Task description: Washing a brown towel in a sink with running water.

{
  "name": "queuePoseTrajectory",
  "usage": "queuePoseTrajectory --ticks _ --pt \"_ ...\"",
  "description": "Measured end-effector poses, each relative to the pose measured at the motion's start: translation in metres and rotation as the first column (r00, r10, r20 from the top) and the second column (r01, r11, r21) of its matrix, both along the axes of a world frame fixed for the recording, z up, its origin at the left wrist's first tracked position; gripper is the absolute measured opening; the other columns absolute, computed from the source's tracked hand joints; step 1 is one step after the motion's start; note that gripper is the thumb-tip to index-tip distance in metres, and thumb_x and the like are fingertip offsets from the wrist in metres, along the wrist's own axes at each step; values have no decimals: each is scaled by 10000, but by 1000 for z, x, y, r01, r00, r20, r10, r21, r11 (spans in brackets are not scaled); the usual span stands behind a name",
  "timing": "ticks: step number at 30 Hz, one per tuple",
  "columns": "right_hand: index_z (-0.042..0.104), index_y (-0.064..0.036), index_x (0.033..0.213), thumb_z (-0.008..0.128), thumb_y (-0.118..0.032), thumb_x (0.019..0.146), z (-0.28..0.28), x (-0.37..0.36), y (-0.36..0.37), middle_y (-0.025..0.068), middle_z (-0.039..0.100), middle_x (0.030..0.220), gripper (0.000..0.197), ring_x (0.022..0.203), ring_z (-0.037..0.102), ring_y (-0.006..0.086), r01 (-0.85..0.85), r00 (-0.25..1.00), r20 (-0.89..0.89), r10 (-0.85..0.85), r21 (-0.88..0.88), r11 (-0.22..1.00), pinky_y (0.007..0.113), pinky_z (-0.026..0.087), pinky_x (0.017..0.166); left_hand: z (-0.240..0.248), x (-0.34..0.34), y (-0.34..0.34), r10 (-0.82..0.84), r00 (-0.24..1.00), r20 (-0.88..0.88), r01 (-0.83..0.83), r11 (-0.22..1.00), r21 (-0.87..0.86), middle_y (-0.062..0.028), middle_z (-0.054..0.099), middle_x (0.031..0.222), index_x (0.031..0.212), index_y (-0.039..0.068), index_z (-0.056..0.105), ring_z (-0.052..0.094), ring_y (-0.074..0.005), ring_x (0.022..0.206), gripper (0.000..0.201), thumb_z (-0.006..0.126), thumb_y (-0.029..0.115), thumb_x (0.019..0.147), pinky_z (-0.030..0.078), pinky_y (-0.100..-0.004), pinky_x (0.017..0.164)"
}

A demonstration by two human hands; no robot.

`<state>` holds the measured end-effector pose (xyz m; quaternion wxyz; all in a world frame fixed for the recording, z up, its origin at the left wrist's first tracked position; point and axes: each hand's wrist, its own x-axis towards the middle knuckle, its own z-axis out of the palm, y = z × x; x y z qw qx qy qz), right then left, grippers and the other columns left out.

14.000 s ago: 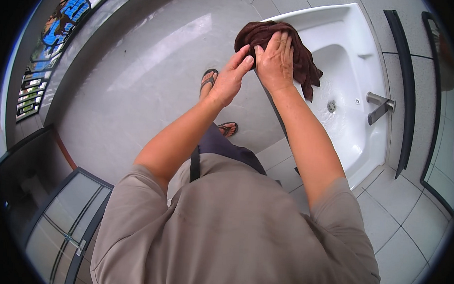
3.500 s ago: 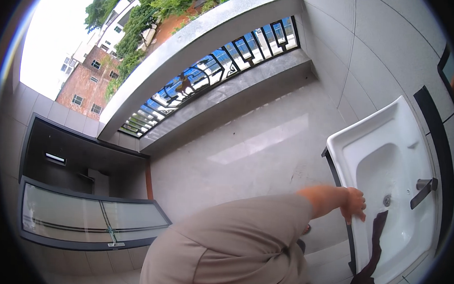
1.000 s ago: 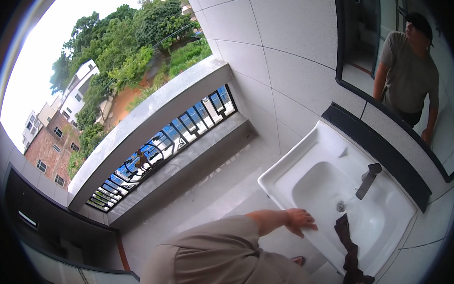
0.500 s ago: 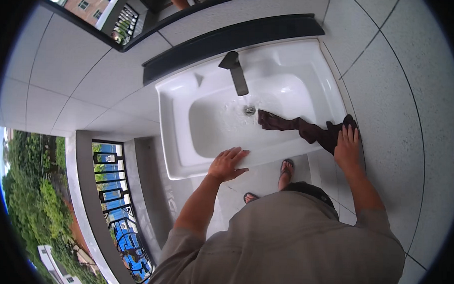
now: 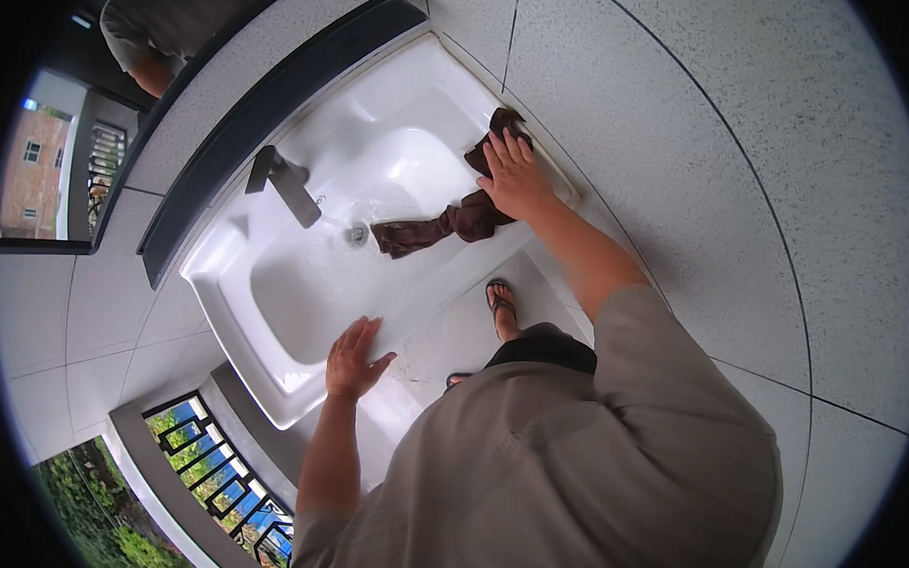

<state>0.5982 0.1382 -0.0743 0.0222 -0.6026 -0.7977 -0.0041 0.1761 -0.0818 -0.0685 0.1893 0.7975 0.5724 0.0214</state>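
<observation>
A long, twisted dark maroon cloth (image 5: 412, 238) drapes from the right rim of the white sink (image 5: 240, 397) into its basin, its loose end lying by the drain (image 5: 356, 236). My right hand (image 5: 519, 176) lies on the upper part of the cloth at the right rim, fingers outstretched rather than wrapped round it. What is under the palm is hidden. At the sink's near edge, my left hand (image 5: 354, 361) rests with its fingers and thumb apart, holding nothing. The dark grey faucet (image 5: 293, 191) reaches over the basin near the drain.
A dark ledge (image 5: 270, 117) runs along the wall behind the sink, below a mirror (image 5: 48, 170). Grey tiled wall (image 5: 697, 212) stands close on the right. A black railing (image 5: 223, 476) with greenery beyond is at the lower left.
The whole view has turned, so the sink sits further left and more slanted. My right hand remains on the cloth and my left at the near rim. Fewer bubbles show around the drain.
</observation>
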Motion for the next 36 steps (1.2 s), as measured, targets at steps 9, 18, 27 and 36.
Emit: queuePoseTrajectory --ticks 9,18,27,36 --pt "590 60 1401 598 -256 1018 40 52 -114 219 438 1608 496 1516 365 390 12 997 -80 2 179 984 517 276 1265 7 -8 -6 -13 1000 10 12 997 76 -89 590 1469 1453 225 576 582 -323 1336 762 895 358 774 489 -473 1102" --pt "432 43 1553 483 -329 1076 22 26 -52 145 263 1724 608 1600 215 336 42 995 95 -37 -54 998 478 137 1317 14 -4 -6 13 1000 -5 -13 998 59 -88 585 1469 1462 248 574 581 -333 1332 747 877 402 797 496 -476 1109" --pt "359 65 1577 504 -276 1075 12 -24 56 163 294 1707 625 1588 245 353 17 1000 -20 -14 152 988 481 170 1311 31 -3 -1 51 999 0 -51 999 0 -102 572 1482 1461 242 561 563 -341 1366 745 865 436 810 479 -480 1130" --pt "326 43 1605 500 -236 1040 -37 -143 239 188 243 1726 654 1590 240 354 315 928 -300 -221 312 897 482 124 1318 25 -6 -4 49 998 31 -48 998 -33 -93 549 1527 1450 251 593 556 -337 1393 755 881 444 779 460 -509 1155"
